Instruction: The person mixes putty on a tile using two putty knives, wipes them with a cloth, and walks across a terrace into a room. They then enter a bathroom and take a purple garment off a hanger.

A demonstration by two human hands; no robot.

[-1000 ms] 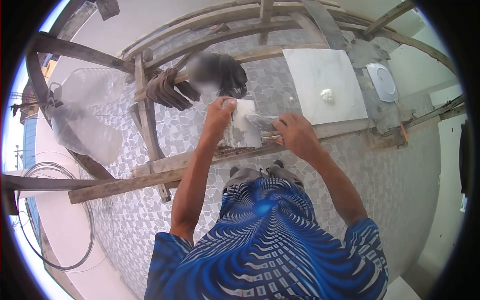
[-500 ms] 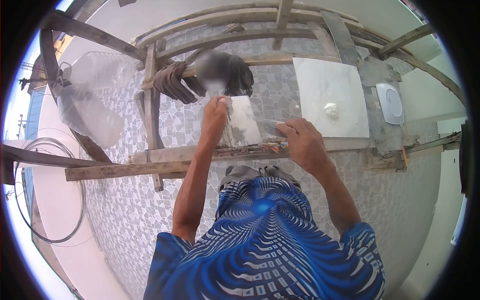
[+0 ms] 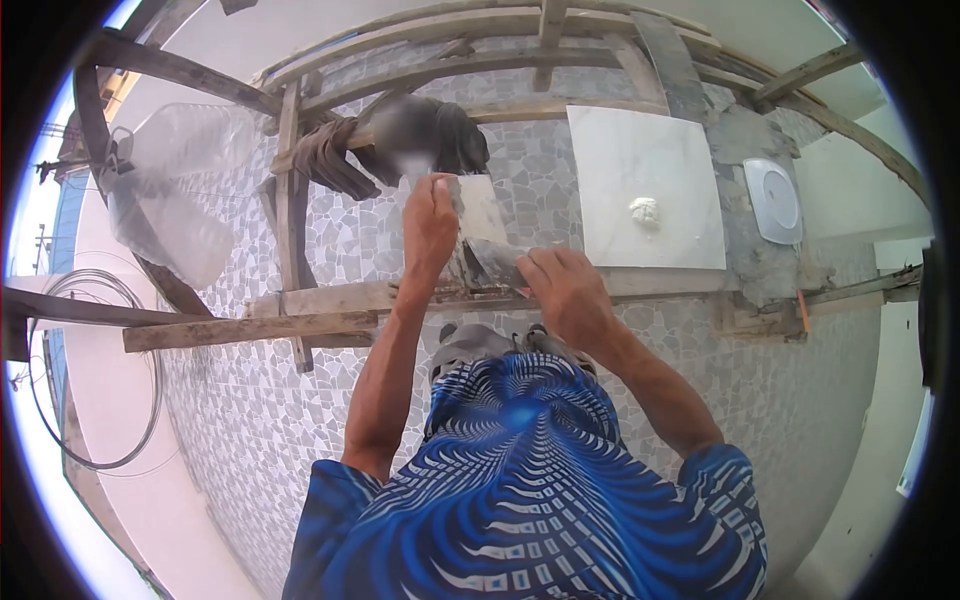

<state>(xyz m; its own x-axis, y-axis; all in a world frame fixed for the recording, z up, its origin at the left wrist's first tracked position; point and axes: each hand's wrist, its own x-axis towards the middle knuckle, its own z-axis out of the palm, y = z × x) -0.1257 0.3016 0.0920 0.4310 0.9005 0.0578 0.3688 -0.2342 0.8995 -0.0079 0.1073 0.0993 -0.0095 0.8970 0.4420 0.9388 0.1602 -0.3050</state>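
Observation:
In my left hand (image 3: 432,225) is the left edge of a pale flat rectangular piece (image 3: 482,208), its face smeared with grey and white; I cannot make out its material. My right hand (image 3: 568,285) grips a flat-bladed scraper (image 3: 495,262), which lies across the lower part of that piece. The handle is mostly hidden inside my fingers. To the right, a white mound of paste or powder (image 3: 645,212) sits on a white square slab (image 3: 610,165).
A white oval-faced plastic object (image 3: 772,200) lies right of the slab. Wooden beams (image 3: 250,328) frame the work spot, with dark cloth (image 3: 335,160) draped over one. Clear plastic jugs (image 3: 165,230) and coiled wire (image 3: 150,400) are at left. Patterned tile floor (image 3: 270,400) lies below.
My right hand and the scraper have moved left and slightly up, over the lower part of the pale piece. My left hand still holds it. The whole view has shifted slightly.

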